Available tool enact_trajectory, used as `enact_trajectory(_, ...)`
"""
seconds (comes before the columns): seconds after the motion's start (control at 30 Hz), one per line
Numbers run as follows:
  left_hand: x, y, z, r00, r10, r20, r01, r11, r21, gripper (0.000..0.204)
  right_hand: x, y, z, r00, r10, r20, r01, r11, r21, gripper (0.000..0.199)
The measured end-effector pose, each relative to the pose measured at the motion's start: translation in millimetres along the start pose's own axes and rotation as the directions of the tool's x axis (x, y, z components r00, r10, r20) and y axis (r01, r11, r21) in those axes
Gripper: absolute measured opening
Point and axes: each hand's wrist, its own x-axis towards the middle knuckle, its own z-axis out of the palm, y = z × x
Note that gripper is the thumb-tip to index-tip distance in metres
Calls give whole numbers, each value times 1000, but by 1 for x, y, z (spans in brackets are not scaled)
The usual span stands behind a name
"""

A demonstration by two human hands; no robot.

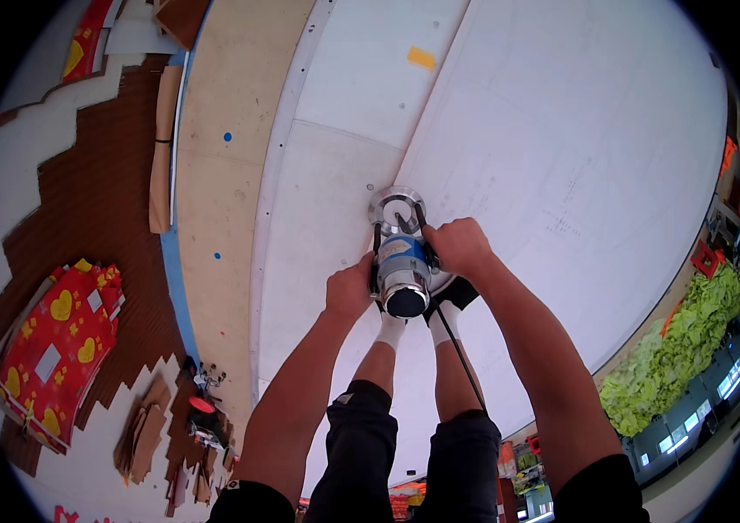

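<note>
My left hand (351, 288) and my right hand (460, 247) are both closed round the sides of a two-handled electric power tool (403, 266). Its motor housing is blue and chrome with a black end cap, and black handle arms flank it. Beyond the motor, a round metal ring (378, 213) lies at the edge of a large white sheet (562, 174). A black cord (467, 370) trails from the tool down past my legs. My feet, in white socks, stand just behind the tool; its underside is hidden.
Left of the white sheet run pale panels (317, 174) and a beige board strip (226, 192). A red package with yellow hearts (60, 349) lies on the floor at left, near cardboard pieces (143, 427). A light green heap (675, 349) lies beyond the right edge.
</note>
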Motion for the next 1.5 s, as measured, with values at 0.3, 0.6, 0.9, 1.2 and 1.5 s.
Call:
enact_trajectory(0.3,9,-11,9,1000,20,-5,-20,999,28,59,9,3,10,999,1,-46,0,1000,8,21)
enact_trajectory(0.6,-36,42,-26,998,66,11,-67,996,67,63,-67,2,5,994,66,-87,-53,988,147,21)
enact_trajectory(0.9,6,165,10,958,264,111,-278,950,142,63,-173,98,62,941,296,-166,-243,929,278,32)
enact_trajectory(1.2,56,244,51,930,279,241,-333,914,230,60,-210,174,96,910,392,-135,-336,888,315,31)
enact_trajectory(1.5,57,255,62,943,247,223,-297,927,230,64,-208,193,103,928,343,-145,-280,899,338,35)
